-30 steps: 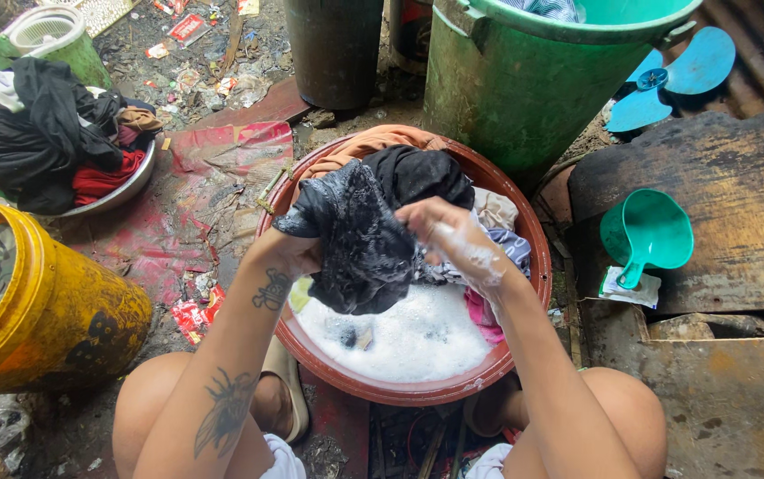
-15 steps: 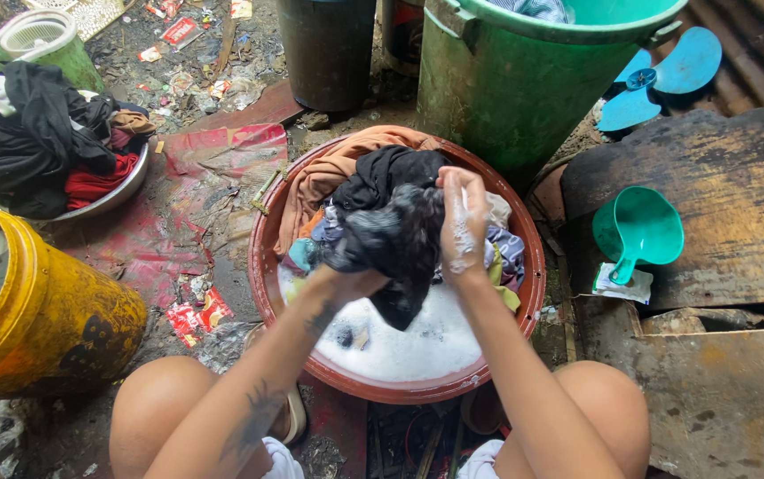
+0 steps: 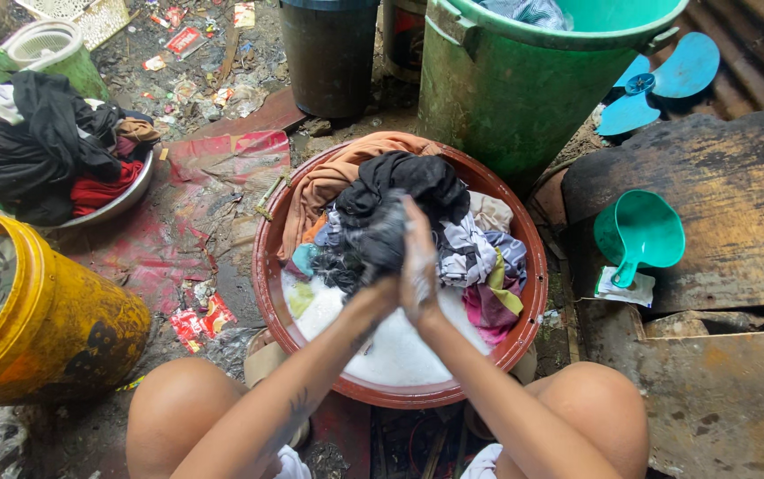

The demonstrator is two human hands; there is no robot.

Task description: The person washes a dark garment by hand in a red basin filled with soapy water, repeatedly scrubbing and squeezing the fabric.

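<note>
Your left hand [image 3: 380,293] and right hand [image 3: 419,262] were pressed together at the centre of the frame, both clamped on a wet dark garment [image 3: 373,244] bunched between the palms. Soap film coated the right hand. The garment's bulk stood up and away from your wrists toward the top of the frame, its long axis running roughly from lower centre to upper centre, with a slight lean to the left. It was held just above the heap of clothes in the red-brown basin [image 3: 267,239], which lay at mid-frame between your knees.

Inside the basin, white suds [image 3: 400,346] filled the lower part. An orange cloth [image 3: 338,173] draped over the upper-left rim, a black piece [image 3: 409,177] topped the heap, and patterned pieces [image 3: 488,266] lay to the right.

The ground was bare dirt, wet and littered with wrappers. A yellow bucket [image 3: 54,319] with camouflage cloth stood at the lower left. A metal bowl [image 3: 120,202] of dark and red clothing sat at the upper left. A large green tub [image 3: 524,89] stood at the upper right, touching the basin's far rim. A teal dipper [image 3: 641,232] rested on weathered boards [image 3: 737,222] at the right.
</note>
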